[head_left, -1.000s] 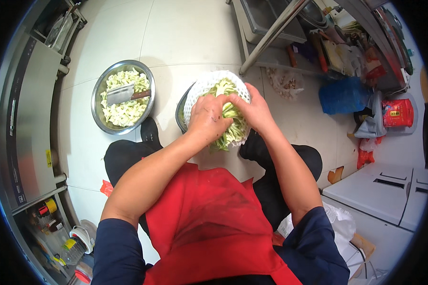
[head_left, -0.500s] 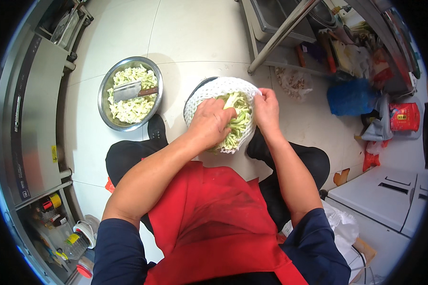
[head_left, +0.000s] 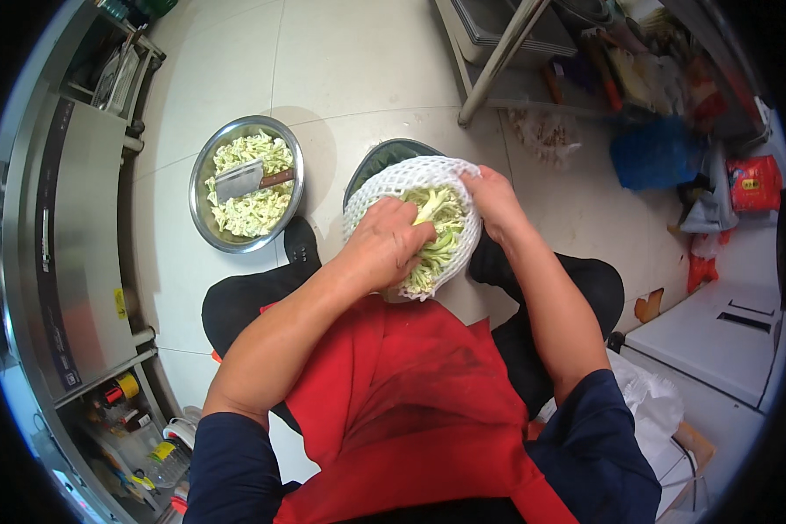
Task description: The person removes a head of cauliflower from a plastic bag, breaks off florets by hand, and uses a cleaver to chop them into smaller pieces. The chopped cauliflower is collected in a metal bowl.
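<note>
Cauliflower (head_left: 445,231) between hands (head_left: 389,244) (head_left: 499,205), inside white foam net (head_left: 402,178).

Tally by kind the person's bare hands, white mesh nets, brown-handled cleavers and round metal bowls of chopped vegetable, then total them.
Left hand and right hand, bare: 2
White foam-mesh net around pale-green cauliflower: 1
Brown-handled rectangular metal cleaver: 1
Round shiny metal bowl: 1
Total: 5
</note>
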Action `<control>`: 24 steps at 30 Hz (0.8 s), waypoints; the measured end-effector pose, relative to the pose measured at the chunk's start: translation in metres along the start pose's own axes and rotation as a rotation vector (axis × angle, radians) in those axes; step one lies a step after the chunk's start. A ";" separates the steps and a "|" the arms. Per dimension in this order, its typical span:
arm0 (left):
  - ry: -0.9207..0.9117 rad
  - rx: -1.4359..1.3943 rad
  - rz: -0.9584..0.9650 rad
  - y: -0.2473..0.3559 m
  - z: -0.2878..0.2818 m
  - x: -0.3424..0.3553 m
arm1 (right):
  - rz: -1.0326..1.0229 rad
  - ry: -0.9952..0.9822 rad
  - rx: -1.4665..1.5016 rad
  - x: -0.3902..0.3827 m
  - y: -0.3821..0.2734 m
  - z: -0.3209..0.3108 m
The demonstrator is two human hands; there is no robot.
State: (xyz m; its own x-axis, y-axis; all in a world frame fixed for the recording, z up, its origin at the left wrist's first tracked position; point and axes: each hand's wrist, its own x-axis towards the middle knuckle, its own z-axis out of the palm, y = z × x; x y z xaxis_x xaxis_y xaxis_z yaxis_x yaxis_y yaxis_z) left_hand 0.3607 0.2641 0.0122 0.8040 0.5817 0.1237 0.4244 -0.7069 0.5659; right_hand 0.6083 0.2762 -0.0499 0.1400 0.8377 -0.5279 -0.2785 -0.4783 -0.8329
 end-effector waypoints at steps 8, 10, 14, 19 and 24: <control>0.025 -0.194 0.100 -0.004 -0.022 -0.002 | 0.458 -0.201 0.368 0.020 0.000 -0.017; 0.038 -0.221 0.102 -0.006 -0.027 -0.008 | 0.515 -0.297 0.349 0.017 -0.005 -0.019; 0.036 -0.403 -0.093 -0.007 -0.028 -0.023 | 0.497 -0.352 0.409 0.029 0.018 -0.029; 0.157 -0.993 -0.519 -0.027 -0.029 -0.030 | 0.561 -0.248 0.340 0.014 0.024 -0.018; 0.551 -1.513 -0.412 -0.039 -0.031 -0.024 | 0.468 -0.056 0.385 0.036 0.050 -0.032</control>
State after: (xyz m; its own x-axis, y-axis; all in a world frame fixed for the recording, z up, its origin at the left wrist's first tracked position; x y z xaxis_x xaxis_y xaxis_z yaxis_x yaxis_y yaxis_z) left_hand 0.3125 0.2901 0.0123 0.3741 0.9139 -0.1573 -0.4690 0.3328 0.8181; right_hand 0.6296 0.2737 -0.1160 -0.1275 0.5791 -0.8052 -0.6236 -0.6782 -0.3890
